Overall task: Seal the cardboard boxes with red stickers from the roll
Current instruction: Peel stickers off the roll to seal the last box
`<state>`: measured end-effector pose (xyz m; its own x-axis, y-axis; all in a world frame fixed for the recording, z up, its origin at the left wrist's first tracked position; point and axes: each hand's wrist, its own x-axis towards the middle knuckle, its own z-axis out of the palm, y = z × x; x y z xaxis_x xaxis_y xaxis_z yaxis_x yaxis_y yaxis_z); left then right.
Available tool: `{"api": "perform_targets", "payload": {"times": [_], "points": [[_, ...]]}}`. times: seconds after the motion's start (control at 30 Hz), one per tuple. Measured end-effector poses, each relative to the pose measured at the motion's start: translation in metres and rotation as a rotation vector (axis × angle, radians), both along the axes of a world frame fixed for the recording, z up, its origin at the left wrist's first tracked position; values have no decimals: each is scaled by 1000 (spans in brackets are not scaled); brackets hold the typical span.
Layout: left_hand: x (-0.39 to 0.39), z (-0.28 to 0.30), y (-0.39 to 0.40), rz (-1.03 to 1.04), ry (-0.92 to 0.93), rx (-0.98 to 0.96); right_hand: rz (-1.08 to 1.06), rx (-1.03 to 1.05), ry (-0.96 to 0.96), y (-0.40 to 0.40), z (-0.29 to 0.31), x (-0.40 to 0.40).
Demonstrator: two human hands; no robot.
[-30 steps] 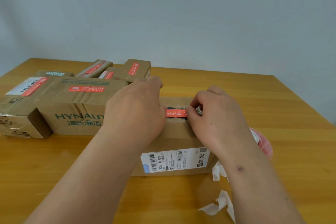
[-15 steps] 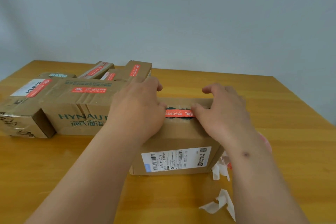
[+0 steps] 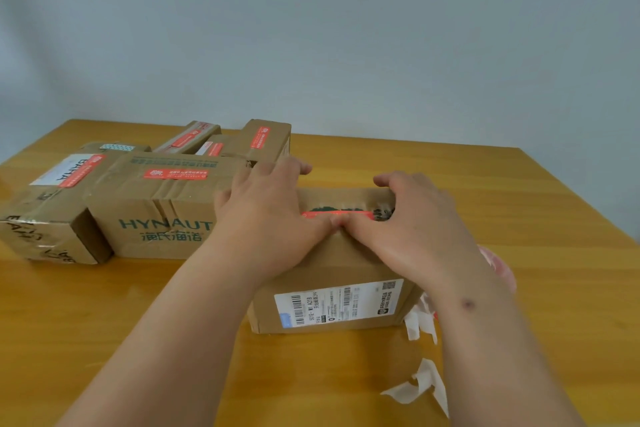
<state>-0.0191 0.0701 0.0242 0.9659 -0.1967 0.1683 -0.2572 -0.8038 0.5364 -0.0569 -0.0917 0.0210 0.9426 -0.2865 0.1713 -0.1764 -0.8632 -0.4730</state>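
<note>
Six boxes, two hands.

- Soft, even light fills the room; the pale grey-blue wall behind my work shows no hard shadows.
- The glossy orange-brown wooden table carries a faint sheen, no harsh glare.
- My forearms cast only weak, diffuse shadows near the brown cardboard box.
- My right hand looks slightly smeared by motion.
- Wide-angle bending curves the table's edges.
</note>
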Motion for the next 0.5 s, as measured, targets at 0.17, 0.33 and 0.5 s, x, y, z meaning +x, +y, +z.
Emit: {"api": "perform_targets", "payload": {"times": [0.17, 0.33, 0.5], "points": [[-2, -2, 5, -14, -35, -141, 7, 49, -57, -4, -2, -3], [-3, -8, 7, -41, -41, -177, 19, 60, -67, -5, -7, -1], [0, -12, 15, -32, -51, -240, 21, 87, -69, -11, -10, 2]]}}
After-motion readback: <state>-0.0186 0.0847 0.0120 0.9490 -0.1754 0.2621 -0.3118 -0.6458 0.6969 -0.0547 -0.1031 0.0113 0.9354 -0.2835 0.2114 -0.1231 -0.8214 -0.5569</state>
